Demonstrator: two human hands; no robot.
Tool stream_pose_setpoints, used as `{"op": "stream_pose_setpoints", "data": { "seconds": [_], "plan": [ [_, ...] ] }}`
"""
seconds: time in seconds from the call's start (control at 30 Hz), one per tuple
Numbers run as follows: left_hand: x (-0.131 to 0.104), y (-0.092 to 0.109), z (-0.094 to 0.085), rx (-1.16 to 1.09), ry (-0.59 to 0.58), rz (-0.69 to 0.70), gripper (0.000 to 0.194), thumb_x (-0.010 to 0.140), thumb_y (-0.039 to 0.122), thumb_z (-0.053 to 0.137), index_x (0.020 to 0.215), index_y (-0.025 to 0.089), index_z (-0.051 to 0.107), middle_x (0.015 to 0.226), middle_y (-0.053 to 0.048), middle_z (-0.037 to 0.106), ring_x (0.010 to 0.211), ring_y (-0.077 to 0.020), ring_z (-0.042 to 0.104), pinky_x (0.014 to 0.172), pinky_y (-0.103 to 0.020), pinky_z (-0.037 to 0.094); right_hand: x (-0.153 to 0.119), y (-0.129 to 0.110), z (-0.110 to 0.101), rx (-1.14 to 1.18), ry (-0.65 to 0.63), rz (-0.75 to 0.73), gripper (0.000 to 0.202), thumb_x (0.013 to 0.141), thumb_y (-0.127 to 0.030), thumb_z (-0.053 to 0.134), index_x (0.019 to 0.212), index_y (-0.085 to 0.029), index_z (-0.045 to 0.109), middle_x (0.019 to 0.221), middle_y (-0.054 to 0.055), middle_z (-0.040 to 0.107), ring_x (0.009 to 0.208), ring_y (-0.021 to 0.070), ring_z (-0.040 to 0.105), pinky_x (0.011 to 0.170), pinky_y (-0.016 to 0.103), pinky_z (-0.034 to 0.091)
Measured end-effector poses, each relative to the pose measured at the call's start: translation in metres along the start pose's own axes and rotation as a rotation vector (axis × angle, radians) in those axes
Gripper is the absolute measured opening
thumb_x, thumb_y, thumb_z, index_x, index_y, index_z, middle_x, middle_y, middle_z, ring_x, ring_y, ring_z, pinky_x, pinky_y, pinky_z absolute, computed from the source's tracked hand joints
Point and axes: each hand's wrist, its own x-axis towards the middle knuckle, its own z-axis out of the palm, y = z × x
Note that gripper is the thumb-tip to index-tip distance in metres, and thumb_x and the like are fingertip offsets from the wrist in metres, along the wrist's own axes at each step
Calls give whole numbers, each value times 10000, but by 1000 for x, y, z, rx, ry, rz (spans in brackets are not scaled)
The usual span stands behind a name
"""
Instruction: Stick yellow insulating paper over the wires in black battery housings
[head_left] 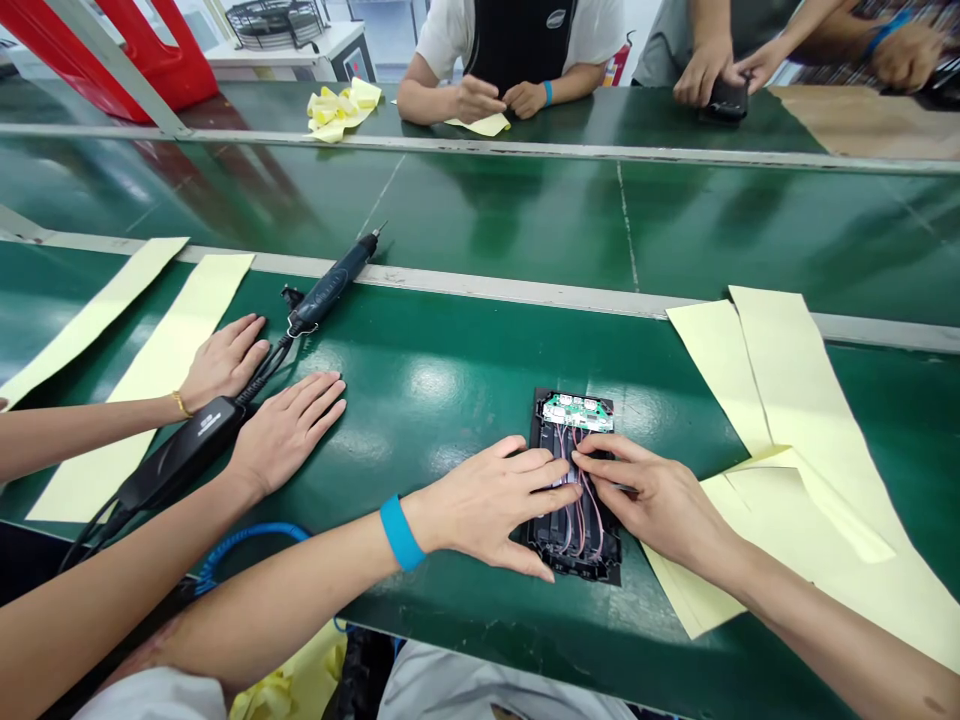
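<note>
A black electronic casing point(611, 545) lies on the green bench before me, its open side up. It has a green circuit board point(577, 411) at the far end and thin pink and purple wires point(581, 530) running along dark cells or slots. My left hand point(499, 505), with a blue wristband, reaches over the casing's left side; its fingers are stretched across the wires and its thumb rests near the lower left edge. From the right, my right hand point(664, 500) has its fingertips pinched at a wire just below the board. The fingertips partly hide that wire.
Another person's two hands point(289, 435) rest flat at left beside a corded electric screwdriver point(334, 285). Yellow paper sheets point(817, 400) lie at right, yellow strips point(169, 335) at left. Across the bench sit co-workers, one handling a black device point(725, 100). A red bin point(161, 60) stands far left.
</note>
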Motion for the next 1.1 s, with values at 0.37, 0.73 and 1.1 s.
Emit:
{"op": "stream_pose_setpoints", "data": {
  "seconds": [0.37, 0.73, 1.1],
  "plan": [
    [-1, -2, 4, 10, 42, 28, 680, 842, 620, 395, 1280, 101, 432, 1277, -107, 525, 1129, -259, 443, 909, -397, 330, -1, 1, 6, -67, 30, 20, 252, 895, -231, 455, 966, -268, 695, 1068, -42, 639, 713, 80, 645, 559, 194, 509],
    [1, -2, 0, -57, -3, -11, 745, 804, 628, 458, 1334, 112, 374, 1279, -84, 519, 1129, -252, 422, 928, -402, 307, 0, 1, 6, -86, 46, -6, 258, 898, -226, 448, 971, -264, 692, 1065, -41, 638, 685, 78, 643, 520, 198, 496],
    [3, 9, -1, -37, -17, -83, 722, 775, 629, 506, 1293, 136, 412, 1238, -87, 538, 1114, -255, 423, 870, -406, 309, -4, 5, 14, 58, 84, 57, 238, 889, -240, 468, 956, -267, 695, 1081, -18, 639, 782, 103, 657, 689, 221, 550]
  ]
}}
